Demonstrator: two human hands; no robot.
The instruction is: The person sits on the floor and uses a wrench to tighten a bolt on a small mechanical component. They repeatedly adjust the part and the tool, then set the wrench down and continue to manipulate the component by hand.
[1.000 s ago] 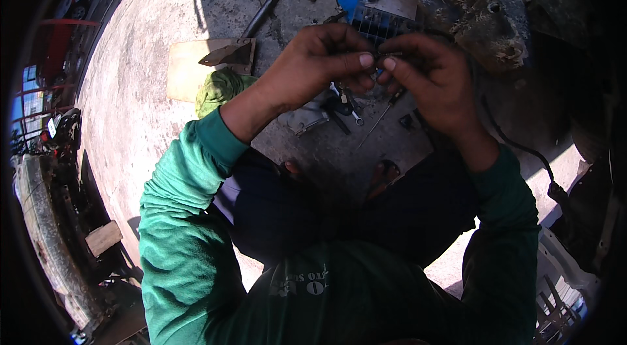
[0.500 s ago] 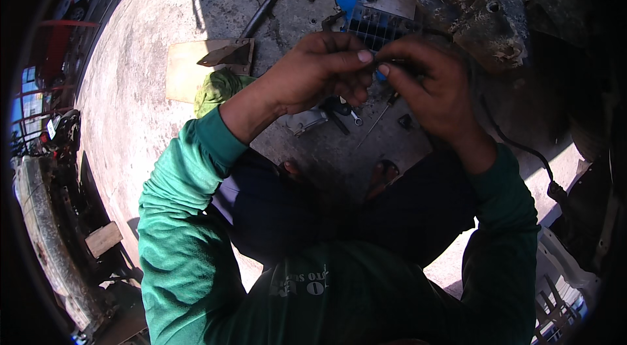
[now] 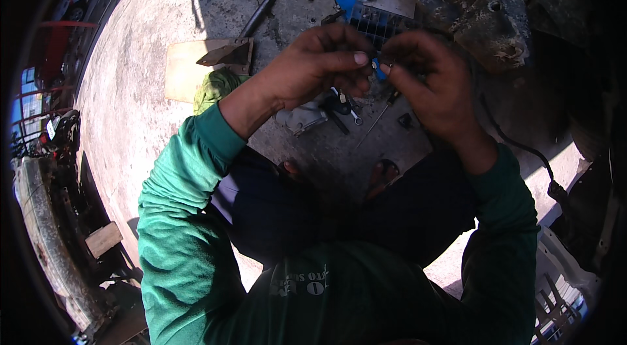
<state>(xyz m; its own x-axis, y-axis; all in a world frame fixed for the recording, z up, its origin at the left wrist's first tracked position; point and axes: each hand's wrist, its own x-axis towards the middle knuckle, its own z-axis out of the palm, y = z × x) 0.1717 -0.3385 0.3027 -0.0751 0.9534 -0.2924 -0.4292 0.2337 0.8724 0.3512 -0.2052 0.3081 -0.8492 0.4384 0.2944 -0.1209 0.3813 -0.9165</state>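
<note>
Both hands are raised in front of me, fingertips close together with a narrow gap between them. My left hand [image 3: 326,61] pinches with thumb and forefinger; a small dark piece seems to sit at the tips, too small to name. My right hand [image 3: 434,74] is likewise pinched, thumb against forefinger, and what it grips is too small to make out. Behind the fingertips lies a compartment box [image 3: 385,24] of small parts. Below the hands, on the concrete, are a screwdriver [image 3: 379,121], a wrench [image 3: 356,116] and a grey metal part [image 3: 302,118].
A hammer [image 3: 264,9] lies at the far left of the hands, its handle toward a board [image 3: 183,71]. A green cloth [image 3: 212,88] rests by the left forearm. Rusty metal parts [image 3: 493,31] stand at the far right, and a black cable [image 3: 516,142] runs along the right.
The fingertips of the two hands have drawn slightly apart. The blue piece behind them shows more now.
</note>
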